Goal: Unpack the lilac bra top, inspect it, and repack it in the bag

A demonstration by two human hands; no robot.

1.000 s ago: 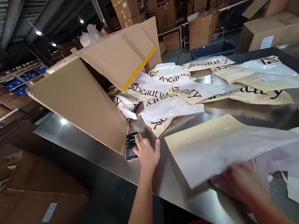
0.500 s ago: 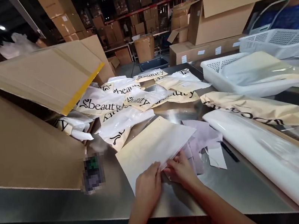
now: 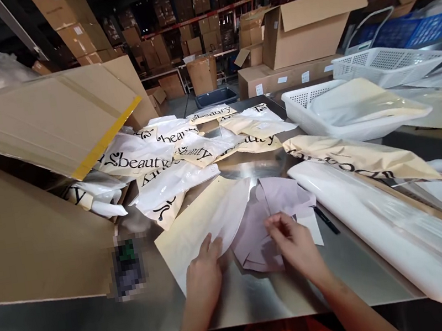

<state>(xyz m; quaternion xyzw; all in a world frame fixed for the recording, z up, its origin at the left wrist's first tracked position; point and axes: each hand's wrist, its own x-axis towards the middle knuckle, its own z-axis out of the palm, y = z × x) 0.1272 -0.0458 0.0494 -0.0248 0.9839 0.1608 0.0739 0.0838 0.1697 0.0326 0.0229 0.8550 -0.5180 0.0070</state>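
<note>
Lilac sheets (image 3: 257, 232) under right fingers (image 3: 277, 223)

On the table (image 3: 102, 318): tipped carton (image 3: 25, 230) far left, printed bags (image 3: 148, 157) spilling behind (some overlapping), flat mailer (image 3: 208, 220) left of garment (image 3: 263, 220), baskets (image 3: 319, 99) right, behind long roll (image 3: 380, 218).

my left hand (image 3: 205, 277) presses flat on a cream mailer bag (image 3: 208, 220) on the steel worktop (image 3: 359, 272). my right hand (image 3: 295, 240) pinches lilac paper (image 3: 261, 220) beside it. a tipped cardboard box (image 3: 26, 235) spills printed bags (image 3: 142, 158) to my left.
</note>
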